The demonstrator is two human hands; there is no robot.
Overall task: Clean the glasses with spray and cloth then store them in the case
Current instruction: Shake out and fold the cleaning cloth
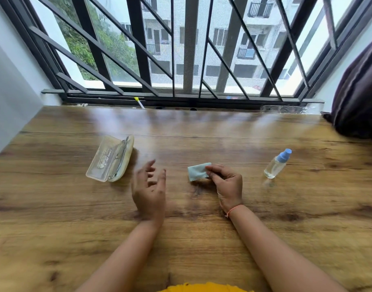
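A clear plastic case [100, 160] lies open on the wooden table [202, 239] at the left, and the folded glasses [119, 158] rest inside it. My left hand [149, 190] hovers just right of the case, fingers spread and relaxed, holding nothing. My right hand [227, 186] pinches a small folded light-blue cloth [198, 171] near the table's middle. A small clear spray bottle [277, 163] with a blue top stands to the right of that hand, apart from it.
A barred window [180, 49] runs along the table's far edge. A white and yellow pen [139, 102] lies on the sill. A dark cushion [360, 91] sits at the right edge. A white wall [10, 91] closes the left side.
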